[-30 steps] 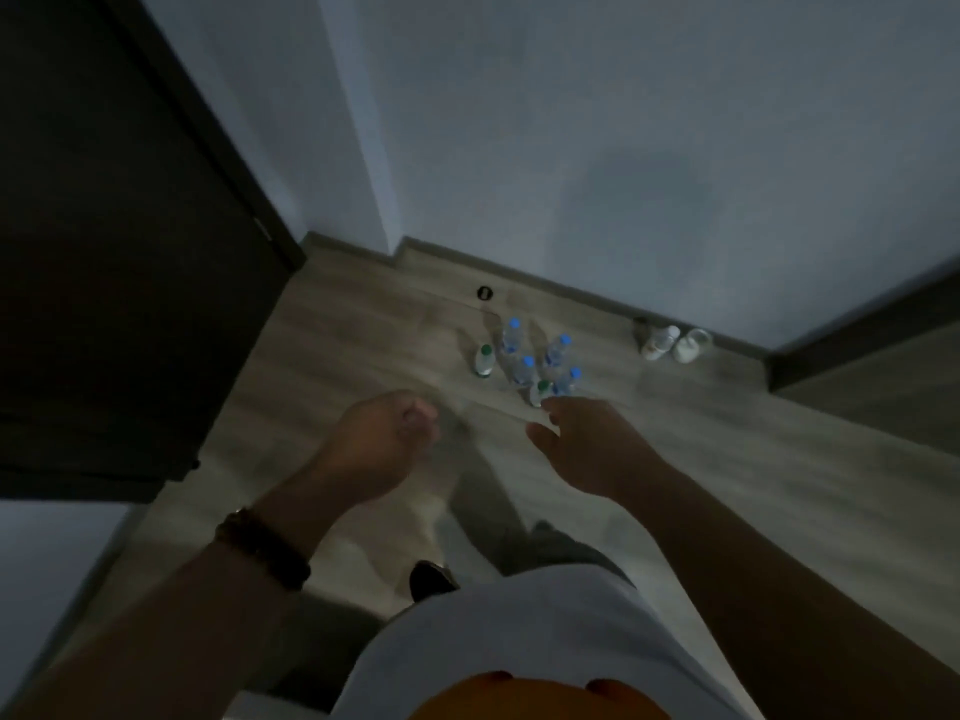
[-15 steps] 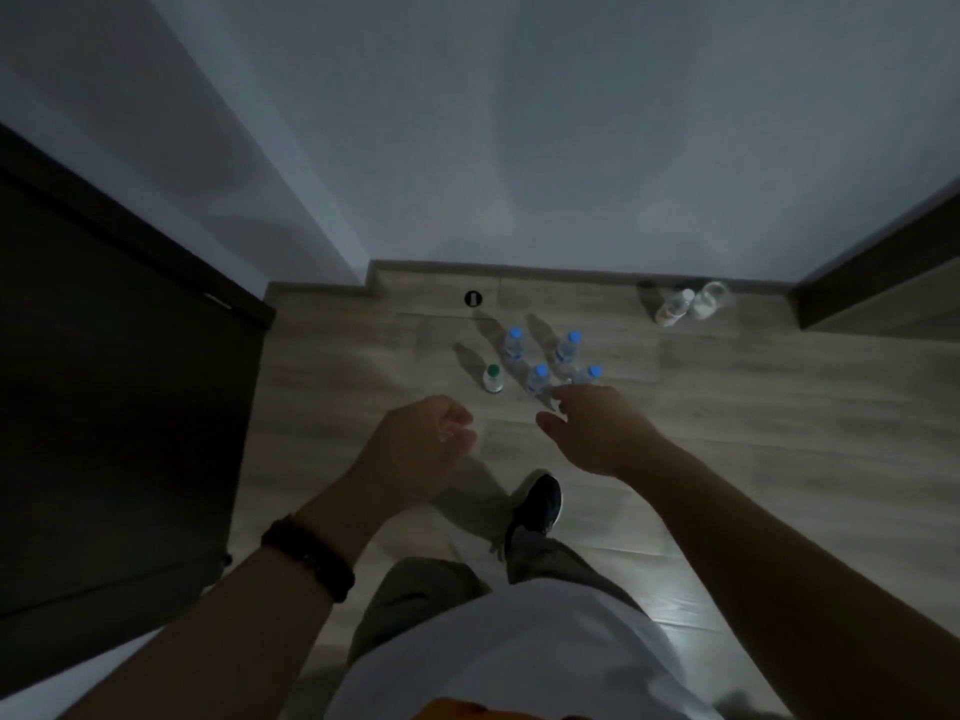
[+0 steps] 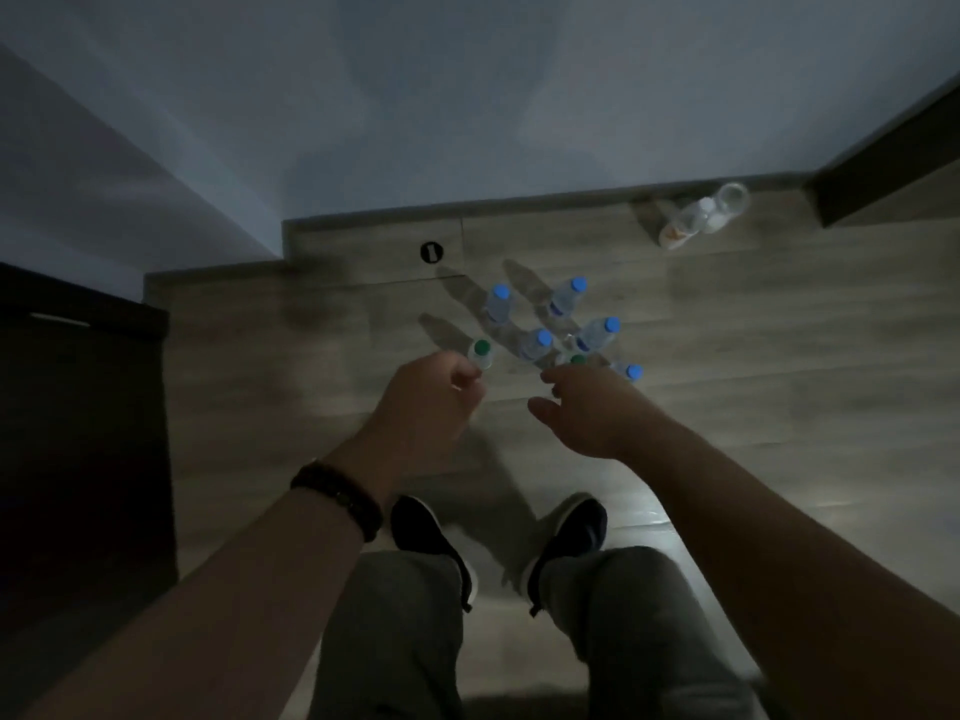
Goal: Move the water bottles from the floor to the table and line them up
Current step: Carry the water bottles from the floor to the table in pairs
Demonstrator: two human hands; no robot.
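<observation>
Water bottles (image 3: 540, 345) all on floor (image 3: 779, 356), standing in bunch near wall (image 3: 467, 96). None lifted yet. No desk in sight. Left hand (image 3: 426, 402) curled in fist, holds nothing. Right hand (image 3: 587, 413) loose, over bunch. All work left.

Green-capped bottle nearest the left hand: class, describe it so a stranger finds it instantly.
On the floor near the wall stands a cluster of bottles. The green-capped bottle is at its left edge, by the left hand; its neighbours wear blue caps.
</observation>
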